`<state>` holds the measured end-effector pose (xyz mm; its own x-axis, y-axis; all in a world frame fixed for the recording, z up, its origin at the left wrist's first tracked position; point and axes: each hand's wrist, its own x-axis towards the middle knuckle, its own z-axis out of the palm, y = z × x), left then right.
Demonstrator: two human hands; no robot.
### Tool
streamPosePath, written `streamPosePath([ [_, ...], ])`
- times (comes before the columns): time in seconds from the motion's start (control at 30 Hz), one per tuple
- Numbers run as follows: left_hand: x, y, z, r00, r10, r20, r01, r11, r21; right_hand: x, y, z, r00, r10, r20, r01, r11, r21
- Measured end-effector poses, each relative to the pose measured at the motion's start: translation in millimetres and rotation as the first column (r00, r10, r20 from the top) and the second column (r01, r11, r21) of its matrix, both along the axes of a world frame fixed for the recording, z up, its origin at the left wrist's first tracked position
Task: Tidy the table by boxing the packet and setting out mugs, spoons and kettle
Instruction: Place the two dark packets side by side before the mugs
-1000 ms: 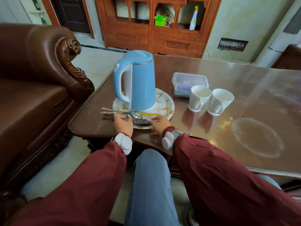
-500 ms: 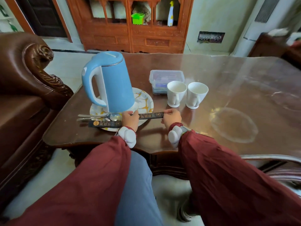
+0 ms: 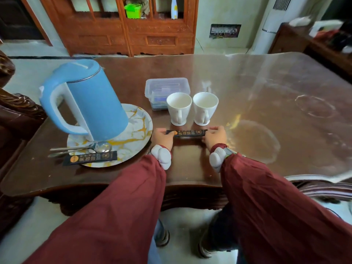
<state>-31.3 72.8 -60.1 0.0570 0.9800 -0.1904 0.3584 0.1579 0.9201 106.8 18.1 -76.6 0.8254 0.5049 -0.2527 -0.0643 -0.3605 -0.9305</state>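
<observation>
Head camera view, looking down over two arms in dark red sleeves toward a glossy brown table [image 3: 247, 88].

A long, narrow black packet [image 3: 187, 133] with gold lettering is held level and crosswise just above the table's near edge, stretched between both hands. The left hand [image 3: 162, 139] pinches the packet's left end; its fingers [image 3: 162, 131] are curled closed over the top edge and the thumb presses the front face near an orange round mark. The right hand [image 3: 215, 137] pinches the right end the same way, fingers folded shut around it. The middle of the packet is bare between the two hands. Whether it touches the tabletop cannot be told.

Just beyond the packet stand two white mugs [image 3: 179, 107] side by side, upright, their handles facing the person. Touching or nearly touching the back of the mugs is a clear plastic box [image 3: 167, 88] with its lid on and something bluish inside.

To the left, a light blue kettle [image 3: 85, 100] stands on a round white plate [image 3: 141, 126] veined in gold, handle turned toward the left. On the plate's near rim lie two metal spoons [image 3: 80, 148], handles pointing left, and a second black packet [image 3: 90, 158] of the same kind lies just in front of them, overhanging the plate's edge.

Behind the table is a carved wooden cabinet [image 3: 122, 35].
</observation>
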Motion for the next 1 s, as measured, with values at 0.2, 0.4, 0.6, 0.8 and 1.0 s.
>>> streamPosePath([
  [0.2,18,10,-11,0.998,0.065,0.004,-0.065,0.998,0.007,20,1,-10,0.997,-0.027,-0.077,0.031,0.998,0.059],
  [0.4,23,5,-18,0.996,0.073,-0.049,-0.070,0.996,0.061,24,3,-20,1.000,-0.020,-0.018,0.020,1.000,0.017],
  [0.6,19,12,-16,0.987,0.044,-0.157,-0.031,0.996,0.083,24,3,-19,0.998,0.003,0.059,-0.003,1.000,-0.002],
  [0.8,5,10,-8,0.985,-0.008,-0.173,0.011,1.000,0.016,16,2,-6,0.993,0.036,0.114,-0.027,0.996,-0.083],
  [1.0,-19,-3,-3,0.998,0.005,-0.058,-0.006,1.000,-0.017,-10,-6,7,0.960,0.124,0.251,-0.098,0.989,-0.112],
])
